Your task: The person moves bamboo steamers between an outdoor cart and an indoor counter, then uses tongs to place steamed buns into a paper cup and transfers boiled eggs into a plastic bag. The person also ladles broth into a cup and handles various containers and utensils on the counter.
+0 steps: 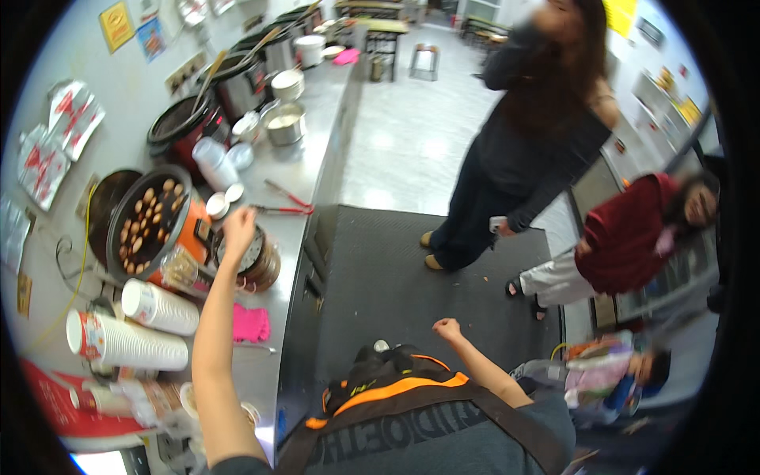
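Note:
My left hand (239,228) reaches over the counter, its fingers curled, above a round container with a perforated grey top (254,252). Whether those fingers pinch something is too small to tell. Just beyond the hand lie red-handled tongs (297,203) and a small white cup (217,205). To its left, an orange cooker (193,222) holds eggs (148,217) in dark liquid. My right hand (448,328) hangs over the dark floor mat (380,285), fingers curled in, with no object visible in it.
Stacked paper cups (133,344) and a pink cloth (250,323) occupy the steel counter (323,148) near me. Several pots, including a dark red cooker (196,127), line the wall. A person in dark clothes (510,148) stands ahead; another in red (623,234) is at right.

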The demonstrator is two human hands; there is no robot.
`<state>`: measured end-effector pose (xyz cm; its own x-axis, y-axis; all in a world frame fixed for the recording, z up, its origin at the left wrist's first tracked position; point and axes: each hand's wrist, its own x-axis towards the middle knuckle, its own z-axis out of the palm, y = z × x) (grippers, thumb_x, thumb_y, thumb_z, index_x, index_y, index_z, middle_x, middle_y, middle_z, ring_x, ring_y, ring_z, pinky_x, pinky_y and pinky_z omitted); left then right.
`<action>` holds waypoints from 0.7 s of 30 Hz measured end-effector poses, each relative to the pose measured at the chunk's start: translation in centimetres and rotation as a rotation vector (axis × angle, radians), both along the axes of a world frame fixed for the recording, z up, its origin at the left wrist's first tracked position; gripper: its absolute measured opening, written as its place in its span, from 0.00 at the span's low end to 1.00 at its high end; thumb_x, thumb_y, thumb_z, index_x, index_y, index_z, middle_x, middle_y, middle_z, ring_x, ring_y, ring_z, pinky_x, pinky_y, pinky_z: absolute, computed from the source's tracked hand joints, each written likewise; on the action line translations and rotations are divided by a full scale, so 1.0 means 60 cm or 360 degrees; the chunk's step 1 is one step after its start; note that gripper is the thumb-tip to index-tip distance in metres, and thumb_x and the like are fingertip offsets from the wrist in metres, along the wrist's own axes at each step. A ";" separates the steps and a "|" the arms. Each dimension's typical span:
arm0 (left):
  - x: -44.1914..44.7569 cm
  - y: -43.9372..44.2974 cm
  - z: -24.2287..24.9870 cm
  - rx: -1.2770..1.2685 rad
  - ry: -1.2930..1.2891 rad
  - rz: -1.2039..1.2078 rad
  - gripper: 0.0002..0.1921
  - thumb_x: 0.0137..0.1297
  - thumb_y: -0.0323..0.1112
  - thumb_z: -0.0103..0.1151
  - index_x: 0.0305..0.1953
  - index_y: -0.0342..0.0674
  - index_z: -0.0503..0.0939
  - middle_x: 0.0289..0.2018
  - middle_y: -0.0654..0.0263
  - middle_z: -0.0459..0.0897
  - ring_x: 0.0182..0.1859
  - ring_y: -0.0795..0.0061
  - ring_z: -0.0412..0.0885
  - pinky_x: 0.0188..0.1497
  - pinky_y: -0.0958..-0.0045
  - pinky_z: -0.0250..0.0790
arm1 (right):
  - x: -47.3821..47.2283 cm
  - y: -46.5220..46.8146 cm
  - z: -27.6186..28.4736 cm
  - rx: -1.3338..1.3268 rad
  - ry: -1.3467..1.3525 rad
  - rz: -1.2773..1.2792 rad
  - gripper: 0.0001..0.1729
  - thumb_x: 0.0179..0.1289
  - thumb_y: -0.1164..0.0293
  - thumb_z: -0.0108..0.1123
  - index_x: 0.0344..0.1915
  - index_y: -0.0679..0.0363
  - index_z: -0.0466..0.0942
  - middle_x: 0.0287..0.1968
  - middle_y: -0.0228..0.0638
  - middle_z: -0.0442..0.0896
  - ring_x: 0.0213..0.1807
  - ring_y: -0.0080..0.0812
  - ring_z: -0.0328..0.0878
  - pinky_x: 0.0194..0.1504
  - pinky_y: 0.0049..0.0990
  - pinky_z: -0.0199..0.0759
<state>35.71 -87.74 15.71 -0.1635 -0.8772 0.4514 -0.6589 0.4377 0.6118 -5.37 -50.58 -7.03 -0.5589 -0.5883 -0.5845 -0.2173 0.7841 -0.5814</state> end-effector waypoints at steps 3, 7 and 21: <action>-0.059 -0.126 -0.024 0.0619 0.0595 0.0185 0.17 0.53 0.44 0.57 0.21 0.33 0.75 0.14 0.68 0.72 0.20 0.77 0.68 0.24 0.71 0.61 | -0.039 -0.100 0.013 -0.0191 -0.0037 -0.0042 0.05 0.49 0.74 0.57 0.25 0.62 0.80 0.22 0.28 0.78 0.25 0.18 0.71 0.28 0.19 0.64; -0.066 -0.294 -0.060 0.0702 0.0540 0.0727 0.15 0.43 0.43 0.65 0.21 0.35 0.76 0.19 0.61 0.76 0.27 0.68 0.75 0.33 0.68 0.67 | -0.050 -0.259 0.022 -0.0376 -0.0272 0.0230 0.05 0.52 0.74 0.57 0.28 0.64 0.78 0.24 0.27 0.77 0.26 0.17 0.71 0.29 0.17 0.64; 0.094 -0.648 -0.152 0.0378 0.0450 0.2025 0.50 0.23 0.57 0.72 0.52 0.32 0.66 0.50 0.50 0.72 0.53 0.55 0.69 0.57 0.61 0.57 | -0.182 -0.764 -0.021 -0.0013 -0.0515 0.0410 0.06 0.53 0.72 0.58 0.29 0.65 0.79 0.23 0.28 0.78 0.25 0.18 0.73 0.27 0.17 0.65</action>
<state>41.32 -126.62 6.61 0.9003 -0.4092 0.1488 -0.3650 -0.5230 0.7702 -16.26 -96.44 -8.32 -0.1811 -0.6903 -0.7005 -0.2108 0.7230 -0.6579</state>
